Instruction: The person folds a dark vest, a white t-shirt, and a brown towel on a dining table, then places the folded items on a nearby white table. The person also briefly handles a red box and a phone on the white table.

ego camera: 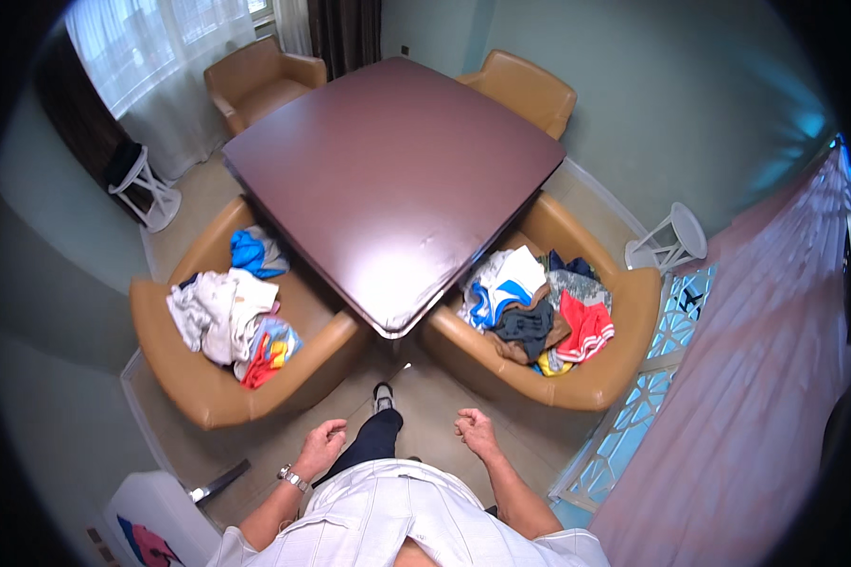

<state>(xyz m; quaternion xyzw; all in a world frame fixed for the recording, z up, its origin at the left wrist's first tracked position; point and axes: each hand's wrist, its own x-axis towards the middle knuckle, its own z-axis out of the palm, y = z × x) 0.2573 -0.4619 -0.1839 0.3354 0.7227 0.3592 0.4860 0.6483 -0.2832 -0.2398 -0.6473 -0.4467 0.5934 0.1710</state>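
My left hand (323, 448), with a metal watch on its wrist, hangs loosely curled with nothing seen in it. Its nearest furniture is the left tan armchair (220, 407). On that seat lie a pile of white clothes (220, 312), a blue garment (249, 251) and a red, yellow and blue garment (273, 354). My right hand (476, 431), also curled and holding nothing visible, is below the right tan armchair (588, 388). A heap there includes a white and blue garment (514, 276), a dark grey garment (528, 327), red shorts (585, 327) and camouflage cloth (574, 285).
A dark red-brown square table (397, 177) stands ahead, its near corner between the armchairs. Two more armchairs (266, 81) are behind it. White stools (684, 230) stand by both walls. A pink curtain (737, 397) and a patterned lattice panel (631, 418) run along the right.
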